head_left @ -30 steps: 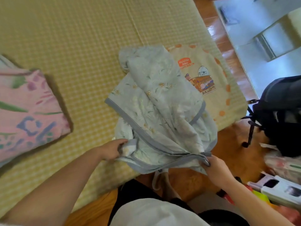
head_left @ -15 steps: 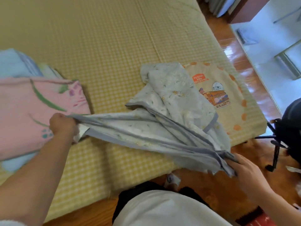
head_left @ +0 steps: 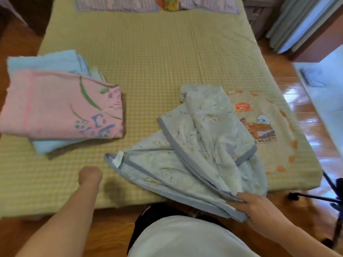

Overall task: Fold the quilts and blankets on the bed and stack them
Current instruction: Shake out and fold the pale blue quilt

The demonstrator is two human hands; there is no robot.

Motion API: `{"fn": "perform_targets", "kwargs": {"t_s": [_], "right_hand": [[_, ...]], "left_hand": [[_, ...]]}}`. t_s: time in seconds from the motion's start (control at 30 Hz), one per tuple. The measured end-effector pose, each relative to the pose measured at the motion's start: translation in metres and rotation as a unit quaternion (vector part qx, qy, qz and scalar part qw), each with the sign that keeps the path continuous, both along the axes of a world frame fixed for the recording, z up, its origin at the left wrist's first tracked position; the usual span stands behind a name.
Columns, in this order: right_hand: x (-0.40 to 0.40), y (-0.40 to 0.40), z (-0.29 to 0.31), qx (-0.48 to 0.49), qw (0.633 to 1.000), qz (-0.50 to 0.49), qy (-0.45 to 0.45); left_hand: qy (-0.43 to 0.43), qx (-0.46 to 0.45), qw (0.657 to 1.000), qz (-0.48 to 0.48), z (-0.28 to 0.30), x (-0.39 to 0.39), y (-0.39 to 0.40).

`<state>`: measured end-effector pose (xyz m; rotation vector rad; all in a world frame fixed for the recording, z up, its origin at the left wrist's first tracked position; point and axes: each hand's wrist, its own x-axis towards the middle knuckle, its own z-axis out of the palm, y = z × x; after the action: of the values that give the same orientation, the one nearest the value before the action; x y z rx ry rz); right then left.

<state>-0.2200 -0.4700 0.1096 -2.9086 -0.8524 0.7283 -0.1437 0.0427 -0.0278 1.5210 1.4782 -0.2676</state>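
The right hand (head_left: 259, 206) pinched the gathered corners of the pale blue floral quilt (head_left: 196, 143) at the near edge of the bed (head_left: 148, 52), fingers curled over the grey binding, probably to keep matched edges together while the rest was laid out. The left hand (head_left: 90, 175) hovered over the checked cover just beside the quilt's free corner, holding nothing; its fingers appeared curled under, though the angle hid them, so whether they were closed I could not tell for sure. That free corner, with its white label (head_left: 118, 158), lay flat on the bed, apart from the hand. The quilt sprawled half-folded, its far part lying over a cream blanket with a cartoon print (head_left: 274, 127) at the bed's right corner. Well apart on the left sat the stack: a pink flowered blanket (head_left: 55, 108) on top of a light blue blanket (head_left: 46, 61), seemingly kept there so the finished quilt could go on top. Half a second earlier the left hand had gripped that corner and pulled it taut toward the pink blanket; now it had let go and drawn back toward the near edge, while the right hand kept its hold.
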Motion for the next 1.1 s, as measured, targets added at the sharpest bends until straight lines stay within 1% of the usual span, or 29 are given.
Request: {"fn": "perform_targets", "kwargs": {"t_s": [0.03, 0.07, 0.13, 0.17, 0.2, 0.3, 0.37, 0.4, 0.43, 0.47, 0.5, 0.53, 0.57, 0.6, 0.63, 0.67, 0.7, 0.73, 0.77, 0.8, 0.83, 0.87, 0.9, 0.93, 1.0, 1.03, 1.07, 1.1], "right_hand": [[-0.002, -0.001, -0.006, -0.021, 0.999, 0.023, 0.017], [-0.005, 0.000, -0.014, -0.037, 0.998, 0.046, 0.033], [-0.015, 0.003, -0.036, -0.053, 0.992, 0.094, 0.070], [-0.021, 0.006, -0.044, -0.050, 0.989, 0.111, 0.088], [-0.024, 0.010, -0.048, -0.045, 0.987, 0.120, 0.100], [-0.029, 0.025, -0.042, -0.014, 0.982, 0.133, 0.132], [-0.030, 0.030, -0.031, 0.000, 0.984, 0.105, 0.147], [-0.030, 0.031, -0.026, -0.001, 0.984, 0.084, 0.155], [-0.030, 0.032, -0.020, -0.005, 0.984, 0.067, 0.166], [-0.029, 0.032, -0.016, -0.010, 0.983, 0.062, 0.174], [-0.029, 0.033, -0.011, -0.013, 0.982, 0.062, 0.177], [-0.030, 0.034, -0.007, -0.016, 0.982, 0.060, 0.177], [-0.031, 0.035, -0.004, -0.023, 0.982, 0.055, 0.177], [-0.035, 0.035, -0.004, -0.029, 0.983, 0.051, 0.174], [-0.038, 0.036, -0.005, -0.036, 0.984, 0.048, 0.167], [-0.040, 0.037, -0.008, -0.048, 0.985, 0.044, 0.158], [-0.042, 0.040, -0.011, -0.062, 0.986, 0.041, 0.153], [-0.045, 0.044, -0.015, -0.073, 0.985, 0.039, 0.153], [-0.048, 0.048, -0.021, -0.085, 0.983, 0.036, 0.160], [-0.051, 0.052, -0.028, -0.096, 0.981, 0.032, 0.168], [-0.054, 0.056, -0.035, -0.107, 0.978, 0.030, 0.174], [-0.058, 0.061, -0.044, -0.117, 0.976, 0.028, 0.180], [-0.061, 0.066, -0.052, -0.125, 0.974, 0.024, 0.186], [-0.063, 0.071, -0.061, -0.132, 0.972, 0.019, 0.193], [-0.065, 0.079, -0.077, -0.141, 0.969, 0.012, 0.203], [-0.066, 0.082, -0.083, -0.144, 0.968, 0.005, 0.205], [-0.066, 0.086, -0.089, -0.146, 0.968, -0.004, 0.204], [-0.066, 0.089, -0.093, -0.145, 0.968, -0.014, 0.202]], "left_hand": [[0.028, -0.017, 0.999, 0.001, 0.001, -0.026, -0.021], [0.052, -0.063, 0.997, -0.019, 0.004, -0.053, -0.044], [0.109, -0.171, 0.978, -0.044, 0.016, -0.101, -0.094], [0.121, -0.206, 0.968, -0.070, 0.018, -0.121, -0.117], [0.127, -0.221, 0.963, -0.093, 0.020, -0.137, -0.138], [0.094, -0.237, 0.962, -0.098, 0.031, -0.161, -0.176], [0.062, -0.240, 0.965, -0.086, 0.031, -0.161, -0.185], [0.058, -0.218, 0.968, -0.108, 0.029, -0.156, -0.187], [0.054, -0.179, 0.968, -0.165, 0.027, -0.151, -0.189], [0.050, -0.120, 0.958, -0.255, 0.029, -0.144, -0.192], [0.041, -0.038, 0.932, -0.358, 0.027, -0.137, -0.196], [0.012, 0.056, 0.883, -0.465, 0.030, -0.129, -0.200], [-0.039, 0.123, 0.819, -0.559, 0.034, -0.118, -0.203], [-0.078, 0.139, 0.753, -0.639, 0.038, -0.109, -0.205], [-0.091, 0.125, 0.694, -0.703, 0.029, -0.102, -0.205], [-0.048, 0.103, 0.656, -0.747, 0.019, -0.099, -0.202], [0.055, 0.079, 0.649, -0.755, 0.004, -0.097, -0.192], [0.203, 0.060, 0.662, -0.719, -0.008, -0.100, -0.178], [0.328, 0.038, 0.671, -0.664, -0.015, -0.106, -0.161], [0.405, 0.034, 0.682, -0.608, -0.015, -0.115, -0.142], [0.431, 0.045, 0.693, -0.577, -0.018, -0.125, -0.120], [0.423, 0.056, 0.701, -0.572, -0.026, -0.134, -0.098], [0.401, 0.045, 0.716, -0.570, -0.030, -0.136, -0.077], [0.374, 0.029, 0.739, -0.560, -0.034, -0.134, -0.059], [0.307, 0.018, 0.798, -0.518, -0.041, -0.124, -0.028], [0.272, 0.020, 0.832, -0.484, -0.043, -0.116, -0.017], [0.228, 0.027, 0.871, -0.434, -0.048, -0.108, -0.007], [0.173, 0.037, 0.903, -0.392, -0.054, -0.099, 0.003]]}}
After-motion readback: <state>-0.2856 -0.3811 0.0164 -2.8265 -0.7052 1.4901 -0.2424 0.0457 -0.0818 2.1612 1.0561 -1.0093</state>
